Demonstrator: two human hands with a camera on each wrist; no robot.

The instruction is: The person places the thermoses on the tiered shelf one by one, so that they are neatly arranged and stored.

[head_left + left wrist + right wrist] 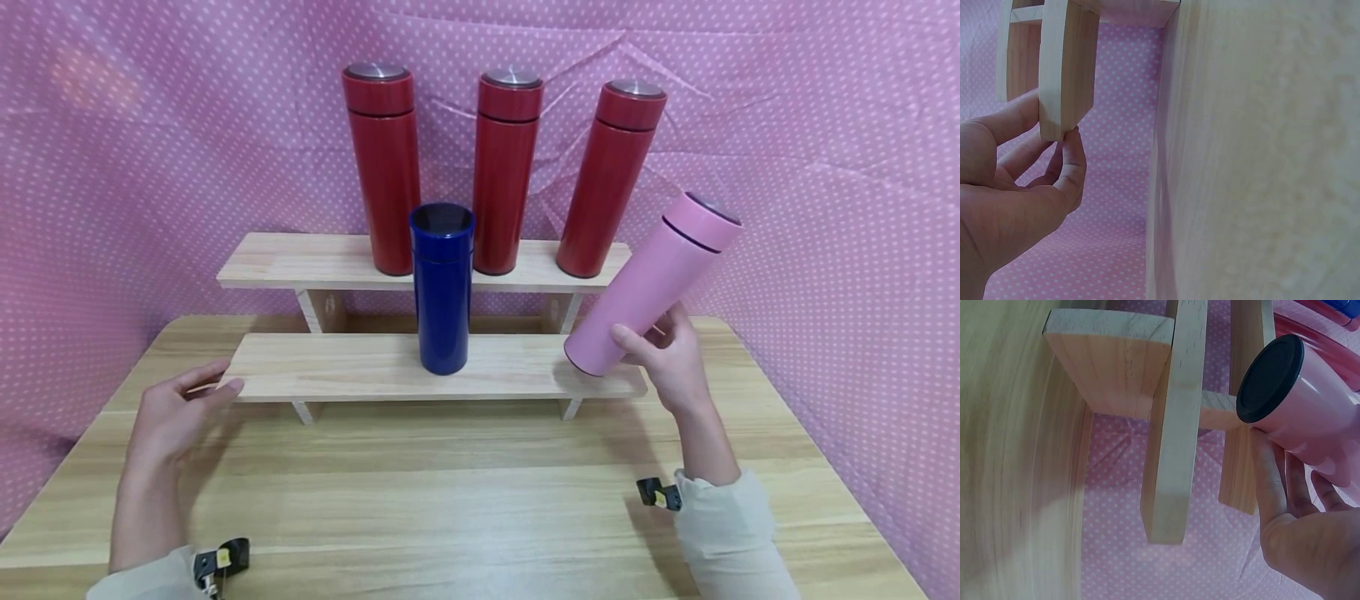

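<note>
My right hand [677, 362] grips a pink thermos bottle [651, 283] low on its body. The bottle leans to the right over the right end of the lower step of a two-tier wooden shelf [330, 367]. In the right wrist view, the dark base of the pink thermos bottle [1329, 406] is tilted up off the board. At the other end, my left hand [174, 408] pinches the lower step's left end; the left wrist view has its thumb and fingers about the board's end [1054, 81]. On the lower step stands a blue thermos bottle [444, 300].
Three red thermos bottles [390, 183] [506, 183] [611, 183] stand spaced along the upper step [300, 260], behind the blue one. The shelf rests on a light wooden table [420, 500]. A pink dotted cloth [225, 125] hangs behind and at both sides.
</note>
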